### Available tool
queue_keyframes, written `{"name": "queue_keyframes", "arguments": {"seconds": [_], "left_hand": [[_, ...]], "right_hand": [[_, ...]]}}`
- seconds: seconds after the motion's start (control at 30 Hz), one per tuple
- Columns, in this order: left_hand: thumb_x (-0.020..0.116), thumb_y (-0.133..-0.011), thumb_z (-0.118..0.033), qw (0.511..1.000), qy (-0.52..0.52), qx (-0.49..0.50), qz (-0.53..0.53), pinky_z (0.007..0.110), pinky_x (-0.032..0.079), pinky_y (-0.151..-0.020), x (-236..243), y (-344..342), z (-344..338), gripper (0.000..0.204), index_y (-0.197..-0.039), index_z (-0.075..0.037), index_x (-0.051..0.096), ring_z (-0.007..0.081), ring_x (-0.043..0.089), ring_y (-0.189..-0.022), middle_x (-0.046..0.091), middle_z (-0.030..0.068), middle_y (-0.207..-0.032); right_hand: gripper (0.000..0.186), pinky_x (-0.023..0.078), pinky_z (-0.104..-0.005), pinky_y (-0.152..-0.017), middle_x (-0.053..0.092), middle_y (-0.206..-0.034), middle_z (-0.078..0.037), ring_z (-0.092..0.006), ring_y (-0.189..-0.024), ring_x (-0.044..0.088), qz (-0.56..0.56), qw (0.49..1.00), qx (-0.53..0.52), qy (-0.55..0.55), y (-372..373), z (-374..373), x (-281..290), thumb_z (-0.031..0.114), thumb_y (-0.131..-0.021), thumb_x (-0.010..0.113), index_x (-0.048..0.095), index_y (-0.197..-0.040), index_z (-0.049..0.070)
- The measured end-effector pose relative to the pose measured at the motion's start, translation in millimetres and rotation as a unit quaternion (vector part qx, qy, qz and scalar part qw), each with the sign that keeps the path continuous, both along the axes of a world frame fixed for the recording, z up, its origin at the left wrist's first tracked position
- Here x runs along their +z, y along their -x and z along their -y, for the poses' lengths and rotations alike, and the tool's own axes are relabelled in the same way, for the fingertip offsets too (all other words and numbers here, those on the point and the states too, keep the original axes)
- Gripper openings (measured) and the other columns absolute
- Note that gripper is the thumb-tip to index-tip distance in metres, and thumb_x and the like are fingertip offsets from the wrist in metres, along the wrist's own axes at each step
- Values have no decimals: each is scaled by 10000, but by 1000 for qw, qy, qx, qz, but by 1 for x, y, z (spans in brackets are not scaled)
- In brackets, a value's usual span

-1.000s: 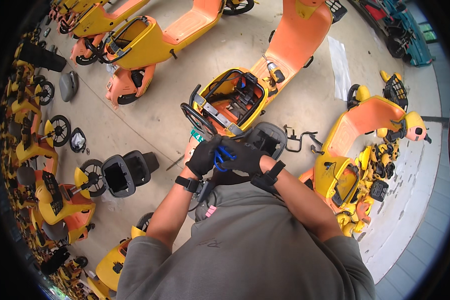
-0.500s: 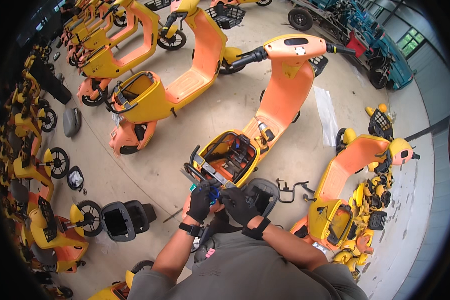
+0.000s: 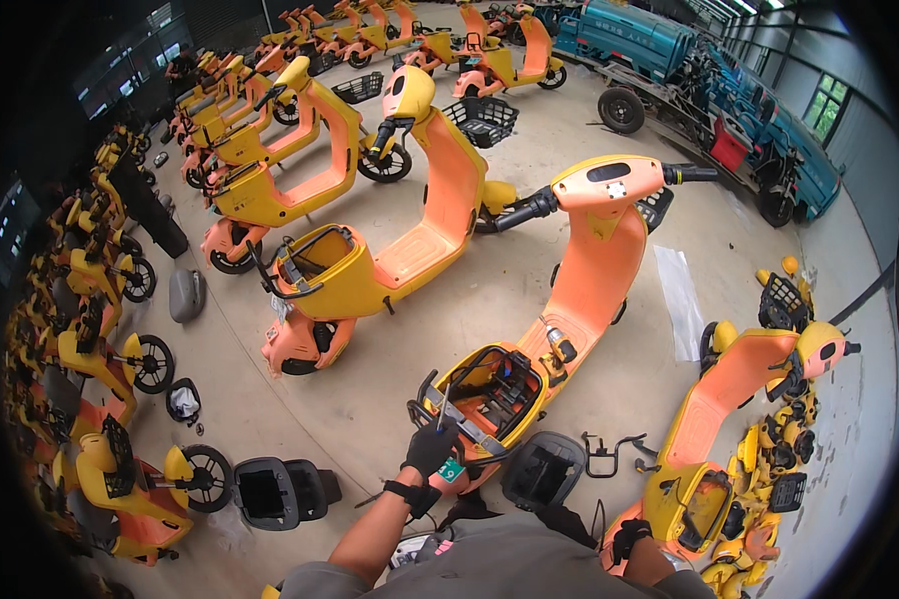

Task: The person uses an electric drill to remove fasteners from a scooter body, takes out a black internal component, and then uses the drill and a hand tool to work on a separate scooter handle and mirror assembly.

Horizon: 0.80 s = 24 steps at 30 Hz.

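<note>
My left hand (image 3: 430,446), in a black glove, is closed at the rear of the yellow and orange scooter (image 3: 584,275) in front of me. It grips a slim tool (image 3: 443,409) with a trace of blue; its exact kind is unclear. Just past the fingers is the scooter's open seat compartment (image 3: 484,394), with its grey metal rear bracket. Below them a green tag (image 3: 451,469) sits on the tail. Well out to the right, my gloved right hand (image 3: 629,539) is curled near another scooter; what it holds, if anything, is hidden.
A yellow-black cordless drill (image 3: 559,342) lies on the footboard. A black seat bucket (image 3: 544,471) and a bent black tube frame (image 3: 609,454) lie on the floor. At right stand a partly stripped scooter (image 3: 714,429) and piled yellow parts (image 3: 769,479). Scooter rows fill the left.
My right hand has left the scooter's tail and swung down to the right. My left hand stays at the rear bracket. The view has tilted up, showing more scooters behind.
</note>
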<state>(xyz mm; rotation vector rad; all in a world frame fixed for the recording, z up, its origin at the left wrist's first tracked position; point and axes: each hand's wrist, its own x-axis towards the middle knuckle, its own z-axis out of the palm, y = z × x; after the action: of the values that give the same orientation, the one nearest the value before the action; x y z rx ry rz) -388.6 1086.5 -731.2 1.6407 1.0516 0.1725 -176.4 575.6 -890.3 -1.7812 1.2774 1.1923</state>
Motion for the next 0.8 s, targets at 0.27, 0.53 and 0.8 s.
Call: {"name": "queue_keyframes", "arguments": {"seconds": [0.27,0.53,0.8], "left_hand": [[527,-763,-302,993,-98,36,-50,391,459,-666,-36,-6,29,241,-895,-108,586,330,582,-782,610,147,-811],[487,-795,-270,951,-236,123,-160,422,449,-717,-58,-30,44,271,-1017,-131,556,349,563,-838,589,193,-899],[444,-776,-162,906,-179,74,-376,462,438,-679,-82,-31,61,266,-1025,-121,530,380,560,-836,587,218,-883]], "right_hand": [[247,394,-436,-429,463,-532,-60,-263,-433,465,-39,958,146,-244,-38,33,-59,227,-788,486,431,-582,103],[130,492,-354,-483,557,-658,-109,-237,-543,564,114,922,226,-294,-113,-13,-18,145,-776,507,526,-711,34],[143,358,-264,-380,454,-535,-12,-150,-415,438,178,938,117,-275,-203,79,13,117,-763,502,472,-623,114]]}}
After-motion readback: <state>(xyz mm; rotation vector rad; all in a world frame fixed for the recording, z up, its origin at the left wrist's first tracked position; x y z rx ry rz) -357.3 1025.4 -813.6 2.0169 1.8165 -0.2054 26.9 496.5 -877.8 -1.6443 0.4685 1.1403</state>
